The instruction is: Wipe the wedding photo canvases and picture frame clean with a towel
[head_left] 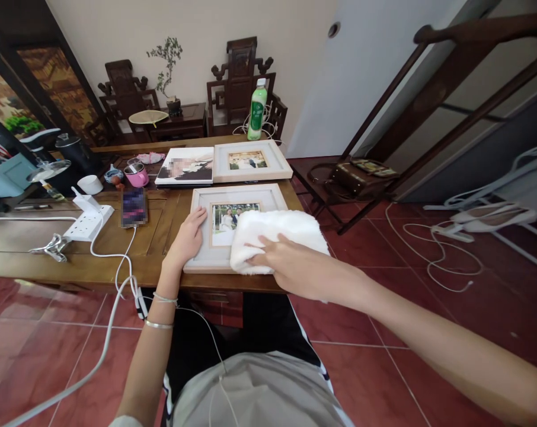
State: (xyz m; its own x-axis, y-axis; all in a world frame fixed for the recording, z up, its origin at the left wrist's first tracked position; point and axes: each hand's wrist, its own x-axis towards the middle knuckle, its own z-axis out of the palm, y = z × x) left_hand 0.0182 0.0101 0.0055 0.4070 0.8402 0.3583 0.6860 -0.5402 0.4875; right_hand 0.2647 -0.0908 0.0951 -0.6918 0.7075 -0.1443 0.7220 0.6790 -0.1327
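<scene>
A light wooden picture frame (201, 252) with a small photo of two people lies flat at the table's front edge. My left hand (189, 237) rests on its left side, fingers stretched out along the border. Over the frame's right part is a folded, fluffy white towel (290, 228), which covers some of the photo and the right border. My right hand (280, 258) grips the towel's near left part, and the thumb and some fingertips are sunk in the pile.
Behind lie a second picture frame (284, 166) and a photo album (184, 172); a green bottle (257, 110) stands at the back edge. To the left are a phone (134, 207), a power strip (90, 222), a pink mug (136, 175) and loose white cables. A wooden chair (352, 213) stands right.
</scene>
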